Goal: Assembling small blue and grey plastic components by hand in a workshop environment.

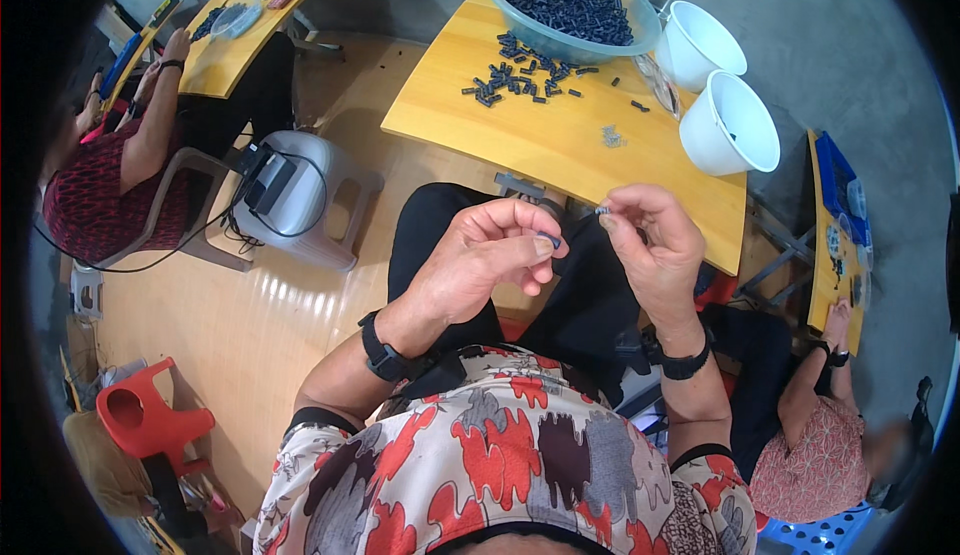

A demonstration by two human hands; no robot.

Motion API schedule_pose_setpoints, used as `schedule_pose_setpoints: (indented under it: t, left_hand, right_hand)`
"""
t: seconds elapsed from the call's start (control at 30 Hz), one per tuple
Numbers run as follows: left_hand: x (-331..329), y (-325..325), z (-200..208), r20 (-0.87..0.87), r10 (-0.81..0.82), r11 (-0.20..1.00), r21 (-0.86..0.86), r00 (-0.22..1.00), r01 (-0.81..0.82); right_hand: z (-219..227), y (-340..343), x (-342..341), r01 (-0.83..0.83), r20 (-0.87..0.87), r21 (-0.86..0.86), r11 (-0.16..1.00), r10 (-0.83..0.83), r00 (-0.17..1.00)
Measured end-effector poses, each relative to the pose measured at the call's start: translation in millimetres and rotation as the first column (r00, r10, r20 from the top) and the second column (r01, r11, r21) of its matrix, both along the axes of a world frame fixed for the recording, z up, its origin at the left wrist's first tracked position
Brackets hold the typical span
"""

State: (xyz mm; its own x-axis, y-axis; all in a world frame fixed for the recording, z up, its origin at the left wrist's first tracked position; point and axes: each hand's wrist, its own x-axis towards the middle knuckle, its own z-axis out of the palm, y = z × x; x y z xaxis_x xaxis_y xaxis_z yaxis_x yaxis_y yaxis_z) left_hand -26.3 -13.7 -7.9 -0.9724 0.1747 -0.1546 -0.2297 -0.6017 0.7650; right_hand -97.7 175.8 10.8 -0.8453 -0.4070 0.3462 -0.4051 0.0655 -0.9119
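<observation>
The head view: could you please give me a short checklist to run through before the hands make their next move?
1. Left hand has a secure grip on the dark blue piece: ok, it looks pinched between thumb and fingers.
2. Right hand holds the small silvery piece: ok, at the thumb and forefinger tips.
3. Held pieces are apart: ok, a gap shows.
4. Dark pieces stocked in the translucent basin: ok, heaped.
5. Silvery pile on the wooden table: ok, small.
6. Front white bucket's contents: cannot tell, only something dark shows.
</observation>
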Motion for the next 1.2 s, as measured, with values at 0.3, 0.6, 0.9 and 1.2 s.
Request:
schedule_pose_setpoints:
  t: [0.3, 0.6, 0.9, 1.2]
  left_hand:
    - [-4.1, -4.1, -19.5, 0.052, 0.000, 1.000, -0.027, 0.999, 0.002]
    - [-19.3, -10.1, -32.9, 0.125, -0.028, 0.999, -0.039, 0.992, 0.033]
    - [-25.9, -12.9, -39.1, 0.159, -0.017, 0.999, -0.032, 0.987, 0.022]
    - [-22.3, -12.7, -34.1, 0.080, 0.051, 0.999, -0.021, 0.996, -0.049]
  right_hand:
    - [-84.4, 52.2, -100.2, 0.302, -0.167, 0.480, 0.824, -0.253, 0.953]
    - [-90.3, 44.6, -157.1, 0.370, -0.372, 0.509, 0.777, -0.190, 0.909]
    - [-92.8, 35.8, -158.7, 0.330, -0.444, 0.571, 0.751, -0.055, 0.894]
    - [-72.0, 17.8, -107.5, 0.141, 0.129, 0.207, 0.968, -0.169, 0.977]
